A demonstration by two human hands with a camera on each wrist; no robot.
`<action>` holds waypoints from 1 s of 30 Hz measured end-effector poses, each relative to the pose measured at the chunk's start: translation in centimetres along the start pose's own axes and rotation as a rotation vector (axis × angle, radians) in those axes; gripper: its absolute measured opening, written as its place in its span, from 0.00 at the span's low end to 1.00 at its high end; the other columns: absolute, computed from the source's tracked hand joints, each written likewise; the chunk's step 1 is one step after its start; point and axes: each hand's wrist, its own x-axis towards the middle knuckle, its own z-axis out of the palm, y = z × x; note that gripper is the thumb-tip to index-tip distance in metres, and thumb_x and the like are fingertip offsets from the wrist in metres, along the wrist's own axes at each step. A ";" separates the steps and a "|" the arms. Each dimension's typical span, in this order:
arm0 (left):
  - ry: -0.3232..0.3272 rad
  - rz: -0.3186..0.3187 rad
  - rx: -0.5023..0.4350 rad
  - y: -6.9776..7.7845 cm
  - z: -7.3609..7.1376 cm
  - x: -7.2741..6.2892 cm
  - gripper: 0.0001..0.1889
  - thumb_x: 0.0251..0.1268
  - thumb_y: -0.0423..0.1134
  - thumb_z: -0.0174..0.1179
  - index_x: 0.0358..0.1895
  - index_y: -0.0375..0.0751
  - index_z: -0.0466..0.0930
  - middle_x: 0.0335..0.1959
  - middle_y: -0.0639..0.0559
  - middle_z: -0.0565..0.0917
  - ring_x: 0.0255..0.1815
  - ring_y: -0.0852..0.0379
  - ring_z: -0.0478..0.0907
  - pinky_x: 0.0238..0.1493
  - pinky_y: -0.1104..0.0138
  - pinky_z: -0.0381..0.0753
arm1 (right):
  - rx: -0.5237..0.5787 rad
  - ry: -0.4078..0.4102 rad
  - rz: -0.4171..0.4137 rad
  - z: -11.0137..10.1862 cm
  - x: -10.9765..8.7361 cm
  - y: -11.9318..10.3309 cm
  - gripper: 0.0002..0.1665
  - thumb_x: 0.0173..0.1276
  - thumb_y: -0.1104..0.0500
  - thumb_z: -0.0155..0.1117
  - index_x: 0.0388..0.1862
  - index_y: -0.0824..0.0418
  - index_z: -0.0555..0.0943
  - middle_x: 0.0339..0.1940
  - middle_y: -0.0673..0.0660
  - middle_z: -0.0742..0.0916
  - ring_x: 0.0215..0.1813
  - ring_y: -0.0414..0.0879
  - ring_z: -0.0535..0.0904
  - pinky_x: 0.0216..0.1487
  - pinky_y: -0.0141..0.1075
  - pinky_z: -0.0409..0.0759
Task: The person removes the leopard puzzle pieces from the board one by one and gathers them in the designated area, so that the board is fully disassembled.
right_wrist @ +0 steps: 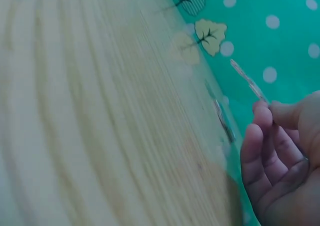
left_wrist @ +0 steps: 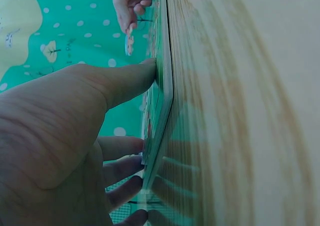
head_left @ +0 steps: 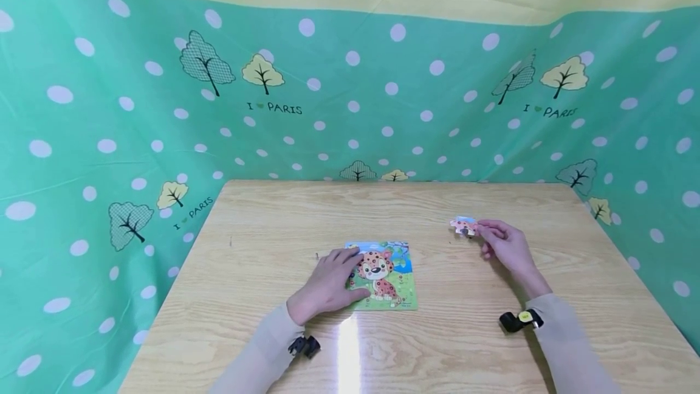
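A square leopard jigsaw puzzle (head_left: pixel 401 287) lies on the table, a spotted cub on green grass under blue sky. My left hand (head_left: pixel 330 281) rests on its left side, covering part of the picture. From the left wrist view, the thumb (left_wrist: pixel 132 80) touches the puzzle's surface and the other fingers spread over its far side. Off to the right, my right hand (head_left: pixel 508 251) pinches a small puzzle piece (head_left: pixel 462 227), pink and blue, between thumb and fingers. Edge-on in the right wrist view, that piece (right_wrist: pixel 247 79) is held above the tabletop.
The wooden table (head_left: pixel 262 217) has a bright light reflection in front of the puzzle. A green dotted curtain (head_left: pixel 350 96) with tree prints hangs behind it and at both sides. Black straps with small mounts sit on both wrists.
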 end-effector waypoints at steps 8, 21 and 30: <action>-0.003 0.009 -0.006 0.0 -0.1 0.1 0.43 0.70 0.61 0.68 0.80 0.41 0.69 0.84 0.41 0.66 0.83 0.37 0.62 0.81 0.37 0.63 | 0.059 0.105 0.081 -1.8 0.7 1.0 0.23 0.83 0.48 0.62 0.68 0.59 0.78 0.38 0.37 0.89 0.30 0.35 0.80 0.29 0.28 0.84; -0.006 0.016 0.009 -0.1 0.1 0.2 0.43 0.70 0.63 0.67 0.81 0.42 0.68 0.84 0.42 0.66 0.83 0.38 0.62 0.81 0.38 0.64 | -0.093 0.158 0.122 -3.4 0.8 1.5 0.33 0.86 0.48 0.56 0.77 0.69 0.71 0.33 0.39 0.85 0.29 0.35 0.79 0.27 0.29 0.83; -0.005 0.012 0.008 -0.1 0.0 0.1 0.43 0.70 0.62 0.67 0.80 0.41 0.68 0.84 0.42 0.66 0.83 0.37 0.62 0.81 0.38 0.64 | -0.188 0.139 0.090 -4.0 0.8 1.7 0.32 0.86 0.49 0.53 0.75 0.71 0.73 0.31 0.41 0.83 0.26 0.35 0.77 0.27 0.30 0.83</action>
